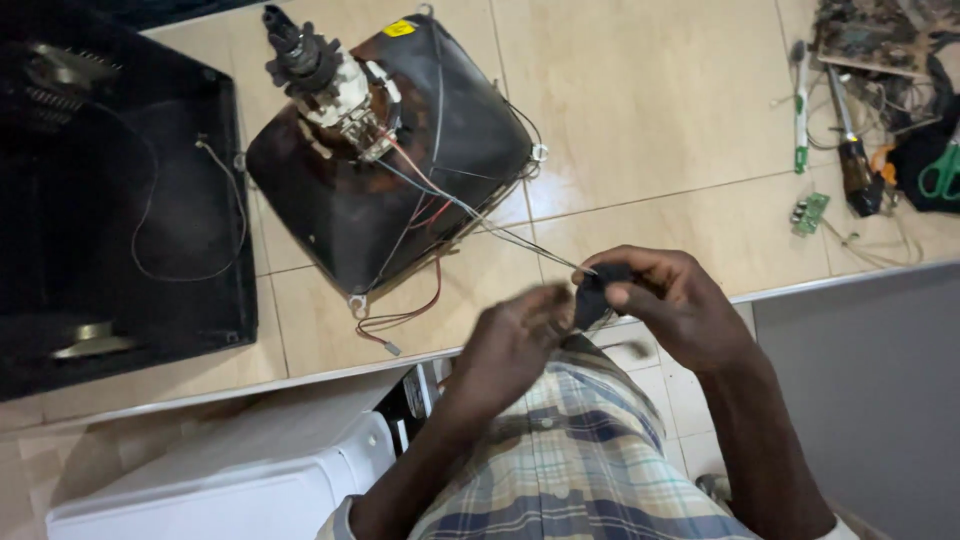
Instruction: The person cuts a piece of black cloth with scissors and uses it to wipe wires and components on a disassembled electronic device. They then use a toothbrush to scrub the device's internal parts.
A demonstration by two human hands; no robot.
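a small black part (592,292) is pinched between both hands, right hand (668,305) clamped on it, left hand (515,340) touching from the other side. thin wires (480,215) run up-left to the picture tube (330,200).

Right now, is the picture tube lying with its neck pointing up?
Yes, the picture tube lies face down on the tiled floor, neck upward.
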